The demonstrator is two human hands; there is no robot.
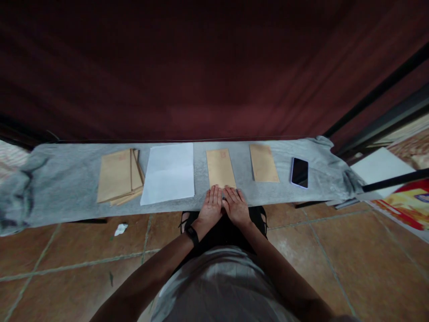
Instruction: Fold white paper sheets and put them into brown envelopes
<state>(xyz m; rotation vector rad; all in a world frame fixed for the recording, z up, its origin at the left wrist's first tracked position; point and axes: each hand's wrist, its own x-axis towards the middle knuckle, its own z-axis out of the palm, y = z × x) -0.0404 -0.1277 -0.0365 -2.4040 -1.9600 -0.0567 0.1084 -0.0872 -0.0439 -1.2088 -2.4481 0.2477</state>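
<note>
A brown envelope (221, 167) lies on the grey cloth of a narrow table (164, 207), straight in front of me. My left hand (212, 206) rests flat on its near end, fingers stretched forward. Beside it, my right hand (236, 206) lies flat on the same end, fingers slightly spread. The hands touch or nearly touch at the thumbs. White paper (169, 172) lies to the left of this envelope. Further left is a fanned pile of several brown envelopes (115, 175). A separate brown envelope (263, 163) lies to the right.
A phone (299, 172) with a dark screen lies near the table's right end. Dark red cloth (201, 67) hangs behind the table. A white scrap (121, 229) is on the tiled floor. At the far right are dark bars and a red and yellow printed sheet (407, 201).
</note>
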